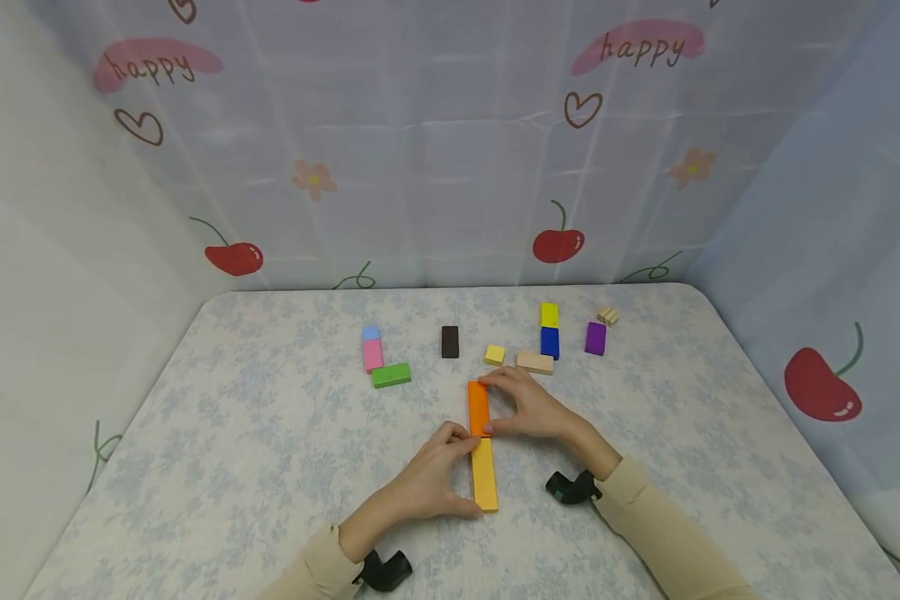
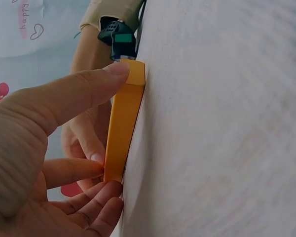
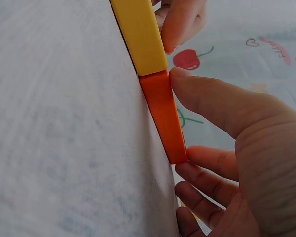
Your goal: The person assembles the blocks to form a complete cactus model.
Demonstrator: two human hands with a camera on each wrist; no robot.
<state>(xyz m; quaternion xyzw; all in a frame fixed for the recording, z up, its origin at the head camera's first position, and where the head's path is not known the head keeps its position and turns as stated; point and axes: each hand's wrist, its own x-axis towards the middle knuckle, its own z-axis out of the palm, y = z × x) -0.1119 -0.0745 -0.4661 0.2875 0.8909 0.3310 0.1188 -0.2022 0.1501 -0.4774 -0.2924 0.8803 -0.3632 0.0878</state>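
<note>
Probably, both the orange block (image 1: 478,408) and the long yellow block (image 1: 484,482) are light and stiff, with smooth faces that could slip a little under dry fingers; neither looks likely to dent or break. Their short ends seem the surest places to take hold, leaving the long sides free. They lie end to end on the near middle part of the table (image 1: 270,433), orange on the far side, touching at the join. The left hand (image 1: 429,479) pinches the yellow block lengthwise, thumb at its near end and forefinger by the join. The right hand (image 1: 531,407) pinches the orange block likewise, thumb by the join and forefinger at its far end. Each grip is spread about as wide as its block is long. Farther off to the left lies a green block (image 1: 392,376).
</note>
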